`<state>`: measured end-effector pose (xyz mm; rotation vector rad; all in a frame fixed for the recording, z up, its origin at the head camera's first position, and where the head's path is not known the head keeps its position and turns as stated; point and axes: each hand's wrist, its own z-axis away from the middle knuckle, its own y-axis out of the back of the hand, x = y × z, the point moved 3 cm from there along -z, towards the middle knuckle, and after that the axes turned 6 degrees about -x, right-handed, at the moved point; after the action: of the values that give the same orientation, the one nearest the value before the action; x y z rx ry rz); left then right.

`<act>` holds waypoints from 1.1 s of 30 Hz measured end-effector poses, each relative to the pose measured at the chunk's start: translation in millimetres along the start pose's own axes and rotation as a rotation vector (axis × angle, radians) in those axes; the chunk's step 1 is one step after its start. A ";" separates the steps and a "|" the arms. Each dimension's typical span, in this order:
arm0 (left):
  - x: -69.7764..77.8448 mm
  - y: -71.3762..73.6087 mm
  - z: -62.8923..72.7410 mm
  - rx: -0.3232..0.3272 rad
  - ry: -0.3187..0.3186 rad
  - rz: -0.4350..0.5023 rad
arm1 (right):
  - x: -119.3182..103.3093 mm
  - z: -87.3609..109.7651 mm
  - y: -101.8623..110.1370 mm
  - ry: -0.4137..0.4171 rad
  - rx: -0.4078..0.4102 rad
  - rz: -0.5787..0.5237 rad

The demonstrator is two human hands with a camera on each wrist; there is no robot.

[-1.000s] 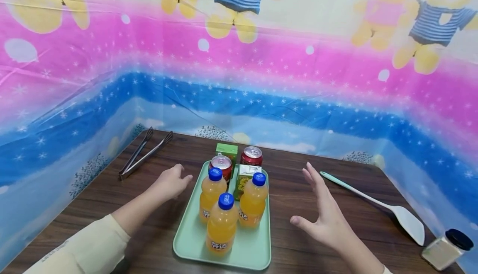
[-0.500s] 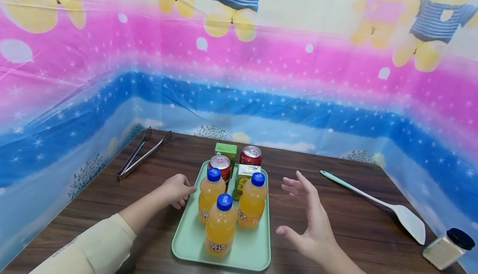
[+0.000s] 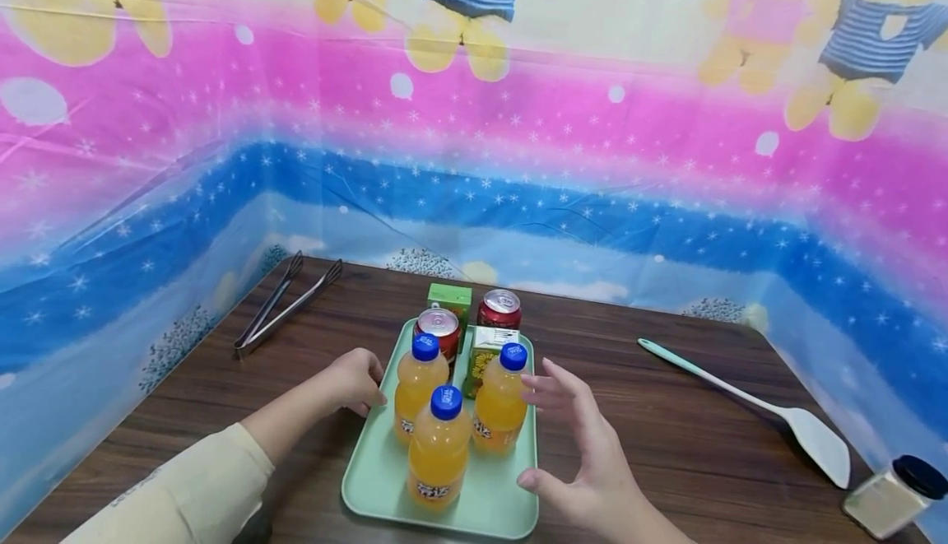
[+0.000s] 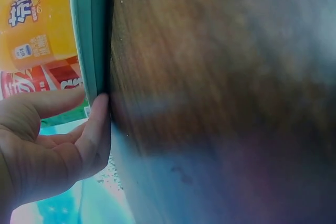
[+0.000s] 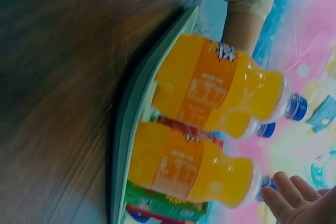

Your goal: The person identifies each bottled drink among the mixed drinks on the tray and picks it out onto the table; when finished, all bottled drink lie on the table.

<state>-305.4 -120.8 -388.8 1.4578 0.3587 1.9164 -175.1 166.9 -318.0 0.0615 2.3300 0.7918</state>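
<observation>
A pale green tray (image 3: 370, 478) lies on the dark wooden table, bearing three orange drink bottles with blue caps: a front bottle (image 3: 439, 457), a left bottle (image 3: 417, 388) and a right bottle (image 3: 499, 412). Behind them are a red can (image 3: 439, 327) and a small drink carton (image 3: 483, 359). My left hand (image 3: 354, 383) pinches the tray's left rim; in the left wrist view its thumb (image 4: 63, 101) is on the inner side, fingers outside. My right hand (image 3: 581, 457) is spread at the tray's right side, fingertips close to the right bottle; contact is unclear.
Another red can (image 3: 499, 310) and a green carton (image 3: 449, 297) stand at the tray's far end. Metal tongs (image 3: 277, 318) lie far left. A white spatula (image 3: 815, 445) and a black-lidded jar (image 3: 889, 499) lie on the right. Patterned cloth (image 3: 518, 174) surrounds the table.
My left hand has come in to the tray's left rim and taken hold of it. My right hand has moved left, toward the tray's right side. The tray has stayed about where it was.
</observation>
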 end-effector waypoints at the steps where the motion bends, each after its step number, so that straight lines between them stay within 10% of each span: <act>1: 0.1 0.0 0.2 -0.002 -0.005 0.000 | 0.1 -0.1 -1.8 -0.017 -0.009 0.002; 16: -2.3 0.8 2.3 0.005 -0.010 0.062 | 5.3 -12.4 -34.8 -0.055 -0.101 -0.073; 33: -1.8 -0.5 6.3 -0.015 -0.024 0.085 | 17.8 -22.0 -60.4 -0.306 -0.166 -0.172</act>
<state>-299.1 -122.8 -388.3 1.5070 0.2750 1.9625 -192.7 110.5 -348.9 -0.0844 1.9471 0.8236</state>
